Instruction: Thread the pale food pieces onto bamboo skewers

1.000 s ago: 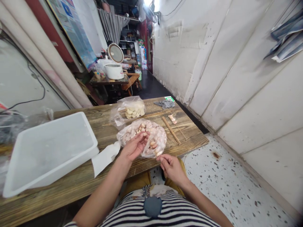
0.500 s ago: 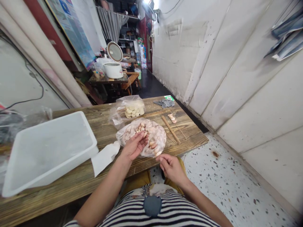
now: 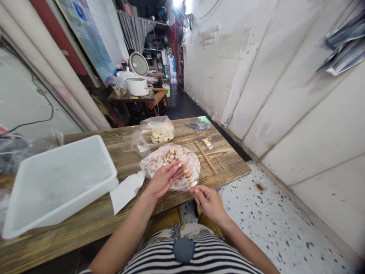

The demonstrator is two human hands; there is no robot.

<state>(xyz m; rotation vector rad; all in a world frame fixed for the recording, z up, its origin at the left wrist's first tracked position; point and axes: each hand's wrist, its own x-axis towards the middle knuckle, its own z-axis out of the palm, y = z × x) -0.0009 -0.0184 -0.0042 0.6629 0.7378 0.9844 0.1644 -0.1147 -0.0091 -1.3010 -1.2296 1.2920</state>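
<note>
My right hand (image 3: 209,202) is closed in a pinch on the near end of a skewer threaded with several garlic cloves (image 3: 193,184). Just left of it, my left hand (image 3: 165,178) holds a single garlic clove (image 3: 179,165) between its fingertips, close to the skewer's far end. Both hands hover over the near side of a clear plastic bag (image 3: 152,160) spread on the table. Loose cloves (image 3: 170,155) fill the bag's open middle. One finished-looking skewer of cloves (image 3: 207,143) lies to the right, beside a bundle of bare bamboo sticks (image 3: 205,156).
A large white plastic tub (image 3: 64,182) takes up the left of the wooden table (image 3: 155,205), with a white paper sheet (image 3: 127,192) beside it. Behind the cloves sits a bag of pale slices on skewers (image 3: 162,134). A crumpled grey bag (image 3: 199,125) lies near the far edge.
My left hand has shifted right with the clove, closer to the skewer's tip. My right hand and its skewer have moved slightly to the right.
</note>
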